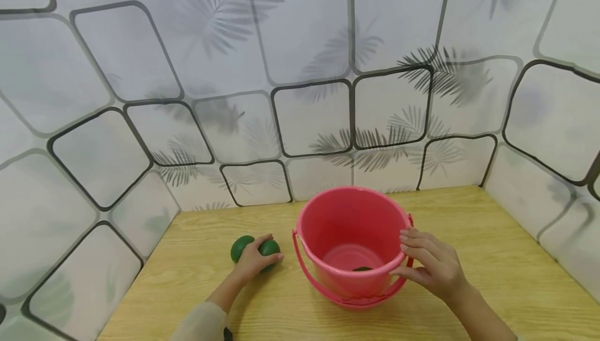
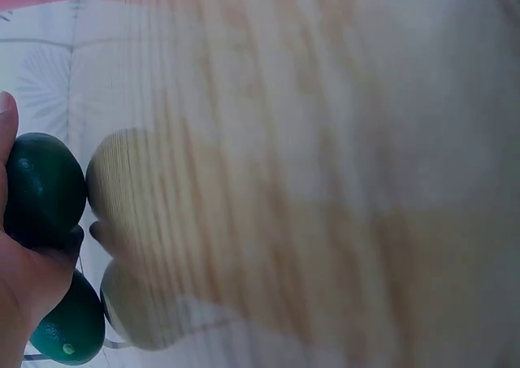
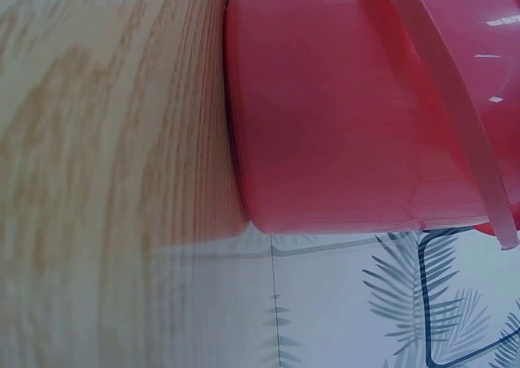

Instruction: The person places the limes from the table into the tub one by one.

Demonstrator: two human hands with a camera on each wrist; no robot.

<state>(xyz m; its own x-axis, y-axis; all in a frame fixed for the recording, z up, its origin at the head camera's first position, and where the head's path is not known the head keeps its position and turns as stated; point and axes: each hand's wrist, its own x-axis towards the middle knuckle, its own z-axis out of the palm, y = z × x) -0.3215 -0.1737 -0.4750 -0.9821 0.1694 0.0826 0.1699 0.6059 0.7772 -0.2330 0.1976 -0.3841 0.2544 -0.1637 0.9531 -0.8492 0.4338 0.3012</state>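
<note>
My left hand [image 1: 253, 259] grips a smooth, dark green, egg-shaped fruit [image 1: 269, 248] between thumb and fingers, low over the table. Right beside it on the left is a second green fruit [image 1: 240, 248], partly behind the hand; a pale stem spot marks its end in the left wrist view. My right hand [image 1: 433, 263] holds the right rim of a pink bucket [image 1: 361, 286], thumb outside and fingers at the edge. The bucket stands upright, its handle [image 1: 307, 273] hanging down at the front. Inside, a dark green thing [image 1: 362, 268] peeks above the near rim, mostly hidden.
The light wood table [image 1: 492, 257] has a glossy surface that mirrors the fruits in the left wrist view. Behind and at both sides rise white walls [image 1: 314, 117] patterned with rounded grey frames and fern leaves. The bucket stands between the two hands.
</note>
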